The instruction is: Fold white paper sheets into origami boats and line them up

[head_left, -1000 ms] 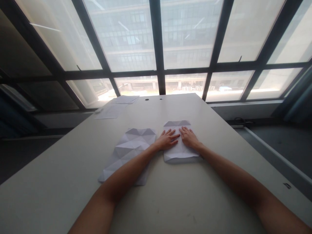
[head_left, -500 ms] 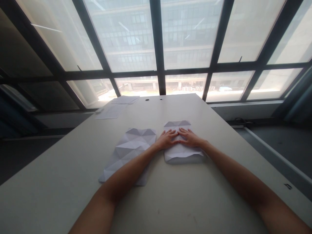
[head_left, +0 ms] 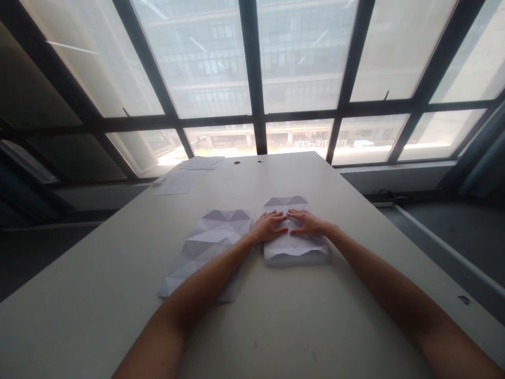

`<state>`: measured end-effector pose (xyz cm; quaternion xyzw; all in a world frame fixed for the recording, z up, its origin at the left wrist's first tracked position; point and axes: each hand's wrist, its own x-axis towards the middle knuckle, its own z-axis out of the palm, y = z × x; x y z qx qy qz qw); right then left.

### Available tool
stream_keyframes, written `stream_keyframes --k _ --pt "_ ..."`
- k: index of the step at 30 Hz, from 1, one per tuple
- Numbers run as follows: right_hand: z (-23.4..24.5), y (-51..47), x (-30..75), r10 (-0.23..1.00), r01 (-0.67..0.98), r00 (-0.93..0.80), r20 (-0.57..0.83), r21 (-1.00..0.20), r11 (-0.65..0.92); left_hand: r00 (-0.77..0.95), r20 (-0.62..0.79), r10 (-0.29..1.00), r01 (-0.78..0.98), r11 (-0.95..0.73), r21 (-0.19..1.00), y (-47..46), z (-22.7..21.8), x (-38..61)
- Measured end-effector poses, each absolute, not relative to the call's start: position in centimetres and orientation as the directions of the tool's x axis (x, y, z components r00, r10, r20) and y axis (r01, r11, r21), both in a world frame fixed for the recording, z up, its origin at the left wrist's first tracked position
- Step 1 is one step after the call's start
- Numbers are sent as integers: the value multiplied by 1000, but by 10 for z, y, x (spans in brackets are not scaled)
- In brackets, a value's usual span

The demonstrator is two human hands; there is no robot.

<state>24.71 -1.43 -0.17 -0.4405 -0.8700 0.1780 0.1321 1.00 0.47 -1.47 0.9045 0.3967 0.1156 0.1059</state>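
A creased sheet of white paper (head_left: 295,245) lies on the table, its near edge bent up and its far end folded into raised peaks. My left hand (head_left: 269,226) rests on the left part of this sheet with its fingers spread flat. From the other side, my right hand (head_left: 307,222) lies on the sheet, fingers stretched out toward the left hand. A narrow gap separates the two hands. Left of them is a second creased sheet (head_left: 213,237), crossed by zigzag folds; my left forearm hides part of its right side.
The white table (head_left: 315,316) stretches toward large windows (head_left: 300,63). Several flat paper sheets (head_left: 177,181) lie at its far left corner, with a small pale object (head_left: 159,181) beside them. A small dark mark or item (head_left: 464,299) is near the right edge.
My hands have drawn slightly apart at the thumbs, and more of the sheet shows between them. Both stay on the paper. The whole view has shifted a little.
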Motion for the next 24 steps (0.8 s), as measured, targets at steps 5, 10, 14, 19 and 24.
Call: stream_keyframes --k 5,10,14,19,24 --pt "-1 -15 245 817 728 -570 90 -405 553 656 147 740 691 -668 276 6 -16 10" --pt "-7 -12 244 798 700 -584 148 -406 588 633 159 758 703 -649 292 3 -11 11" --pt "-7 -14 243 806 709 -568 166 -400 581 582 166 796 741 -603 295 -2 -7 11" --pt "-2 -19 241 845 772 -517 137 -352 530 538 182 823 772 -568 286 -4 -5 9" --pt "-1 -24 236 862 812 -479 165 -291 506 529 185 828 770 -561 305 -4 -6 10"
